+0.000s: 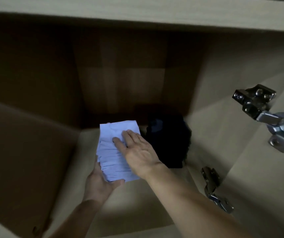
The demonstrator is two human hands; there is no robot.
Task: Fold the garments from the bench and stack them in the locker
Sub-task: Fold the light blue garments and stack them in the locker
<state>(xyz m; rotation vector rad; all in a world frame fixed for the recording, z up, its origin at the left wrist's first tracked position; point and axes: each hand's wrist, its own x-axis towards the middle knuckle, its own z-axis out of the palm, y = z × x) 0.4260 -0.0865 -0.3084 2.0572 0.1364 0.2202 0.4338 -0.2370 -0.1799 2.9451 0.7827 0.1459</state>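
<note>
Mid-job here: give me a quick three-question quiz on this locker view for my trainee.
1. True or false: the right hand lies flat on the pale folded garment.
2. Where is the dark garment relative to the pale one? A: to its left. B: to its right. C: on top of it.
3. Fill in: the left hand holds the pale garment at its ___ edge.
Key: 1 true; 2 B; 3 near.

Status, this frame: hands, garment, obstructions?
Left hand grips near edge of folded pale-blue garment; right hand flat on top. Garment inside beige wooden locker, left of dark folded garment. Nothing in the way.
</note>
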